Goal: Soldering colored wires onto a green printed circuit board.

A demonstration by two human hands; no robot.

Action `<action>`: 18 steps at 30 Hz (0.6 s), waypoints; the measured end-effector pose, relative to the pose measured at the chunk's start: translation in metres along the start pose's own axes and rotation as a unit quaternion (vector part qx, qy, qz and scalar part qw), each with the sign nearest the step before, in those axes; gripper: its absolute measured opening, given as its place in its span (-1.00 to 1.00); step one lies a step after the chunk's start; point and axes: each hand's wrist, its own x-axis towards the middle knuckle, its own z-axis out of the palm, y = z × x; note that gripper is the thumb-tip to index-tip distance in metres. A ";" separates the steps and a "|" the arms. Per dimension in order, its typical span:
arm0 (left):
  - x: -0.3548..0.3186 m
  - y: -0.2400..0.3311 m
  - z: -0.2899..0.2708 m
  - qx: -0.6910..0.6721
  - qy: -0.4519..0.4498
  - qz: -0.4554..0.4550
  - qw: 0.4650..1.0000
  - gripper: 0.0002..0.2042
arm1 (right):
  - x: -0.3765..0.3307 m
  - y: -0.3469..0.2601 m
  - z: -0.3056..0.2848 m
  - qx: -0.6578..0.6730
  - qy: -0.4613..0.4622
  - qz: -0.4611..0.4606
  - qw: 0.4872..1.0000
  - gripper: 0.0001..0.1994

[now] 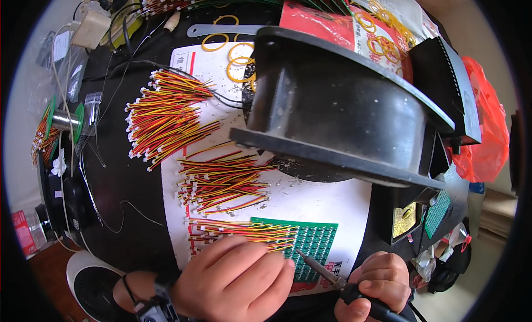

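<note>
Left hand (pixel 235 277) is curling over some red, yellow and black wires (pixel 244 228) on the green circuit board (pixel 318 244), fingers bent and bunched close; can't tell what the fingertips are pinching, if anything. Right hand (pixel 382 283) is wrapping its fingers snugly round a soldering iron (pixel 348 293), tip pointing right at the wire ends. Board's lying on a white sheet (pixel 343 203). Off right, an open black box (pixel 403 239) is holding golden fluffy stuff. Further back, a green-flanged spool (pixel 66 121) is carrying silvery wire, and a red plastic bag (pixel 485 139) is hiding its contents, if any.
</note>
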 end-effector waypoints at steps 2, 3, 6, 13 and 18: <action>-0.004 0.011 -0.004 0.009 0.025 -0.024 0.999 -0.80 | 0.002 -0.001 -0.003 0.008 -0.044 0.017 0.999 -0.82; -0.005 0.016 -0.005 -0.004 0.037 -0.066 0.997 -0.84 | 0.002 -0.001 -0.003 0.008 -0.049 0.020 0.999 -0.82; -0.004 0.019 0.000 -0.005 0.058 -0.121 0.991 -0.88 | 0.003 -0.002 -0.002 -0.009 -0.039 0.035 0.999 -0.82; -0.011 0.011 0.018 -0.008 0.060 -0.110 0.992 -0.79 | -0.001 -0.001 0.003 -0.006 -0.010 0.031 0.999 -0.82; -0.011 0.011 0.021 0.002 0.077 -0.119 0.990 -0.79 | 0.002 -0.001 0.002 -0.004 -0.053 0.035 0.998 -0.82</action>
